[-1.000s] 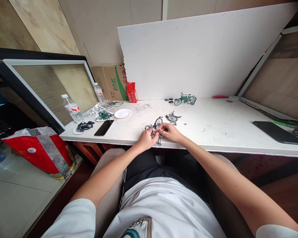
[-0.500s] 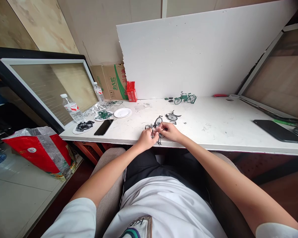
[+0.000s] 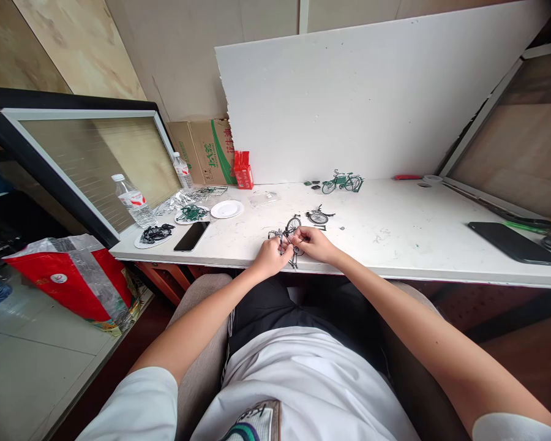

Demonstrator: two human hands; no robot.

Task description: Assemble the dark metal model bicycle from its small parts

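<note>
Grey model bike (image 3: pixel 288 236) pinched btwn both hands, left (image 3: pixel 270 257) & right (image 3: pixel 316 244).

You are looking at a white desk (image 3: pixel 395 245) with a large white foam board (image 3: pixel 358 104) leaning against the wall behind it. A finished green miniature bicycle (image 3: pixel 343 182) is standing near the board, and a loose spoked wheel part (image 3: pixel 319 217) is lying a little nearer to you. A black smartphone (image 3: pixel 192 236) is lying to your left, just beside a round white plate (image 3: pixel 226 209). A clear plastic water bottle (image 3: pixel 134 201) is standing at the left edge, and a small red carton (image 3: pixel 243 169) is sitting beside a brown cardboard box (image 3: pixel 206 153). A black tablet (image 3: pixel 515 244) is resting far to your right. A red plastic bag (image 3: pixel 73 278) is sitting on the floor.
</note>
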